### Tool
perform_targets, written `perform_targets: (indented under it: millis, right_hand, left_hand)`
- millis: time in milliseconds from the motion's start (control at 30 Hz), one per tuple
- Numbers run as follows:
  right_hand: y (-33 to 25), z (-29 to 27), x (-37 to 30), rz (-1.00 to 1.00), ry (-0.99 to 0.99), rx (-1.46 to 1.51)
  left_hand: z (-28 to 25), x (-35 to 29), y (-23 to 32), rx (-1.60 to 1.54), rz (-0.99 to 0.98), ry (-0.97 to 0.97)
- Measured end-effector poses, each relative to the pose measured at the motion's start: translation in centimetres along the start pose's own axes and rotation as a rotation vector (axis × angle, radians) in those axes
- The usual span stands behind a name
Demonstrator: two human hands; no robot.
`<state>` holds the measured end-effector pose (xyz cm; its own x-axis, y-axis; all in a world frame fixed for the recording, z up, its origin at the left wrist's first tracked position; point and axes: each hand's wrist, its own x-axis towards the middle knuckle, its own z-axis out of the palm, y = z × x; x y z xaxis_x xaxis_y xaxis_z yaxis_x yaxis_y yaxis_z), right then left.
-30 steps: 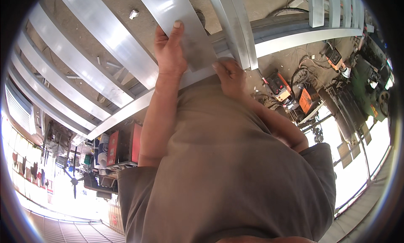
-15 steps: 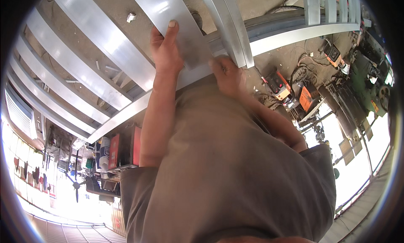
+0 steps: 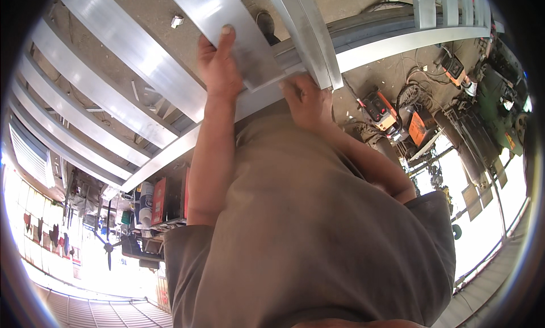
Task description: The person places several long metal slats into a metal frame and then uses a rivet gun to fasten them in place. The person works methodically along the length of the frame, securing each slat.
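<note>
The left hand (image 3: 220, 67) is gripping a metal slat (image 3: 235, 35), whose end is lying between both hands; the right hand (image 3: 308, 101) is resting curled there, its hold unclear. Leftward, other slats (image 3: 142, 49) are already meeting the rail (image 3: 164, 158); whether the gripped one is fixed isn't showing.

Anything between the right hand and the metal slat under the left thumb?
Nothing visible. The right hand is at the near right corner of the metal slat; whether they touch is unclear. The left hand is already on the slat's left edge.
</note>
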<state>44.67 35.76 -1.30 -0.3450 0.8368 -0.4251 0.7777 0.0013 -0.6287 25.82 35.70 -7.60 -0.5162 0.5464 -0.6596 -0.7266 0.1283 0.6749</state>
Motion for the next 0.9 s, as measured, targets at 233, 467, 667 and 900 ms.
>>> perform_targets:
  millis: [233,467,667,900]
  right_hand:
    - [-0.3,-0.6,0.1,0.032,-0.032,0.033]
    - [-0.1,-1.3,-0.3,0.01,-0.093,0.072]
    - [0.1,-1.5,0.0,0.037,-0.191,0.025]
    - [0.7,-1.0,-0.4,0.003,-0.182,0.014]
  left_hand:
    - [0.3,0.1,-0.3,-0.071,-0.013,-0.053]
    - [0.3,-0.1,0.0,0.096,-0.013,-0.026]
    - [0.1,-2.7,-0.4,0.798,-0.001,0.031]
    - [-0.4,-3.0,-0.6,0.71,-0.041,0.031]
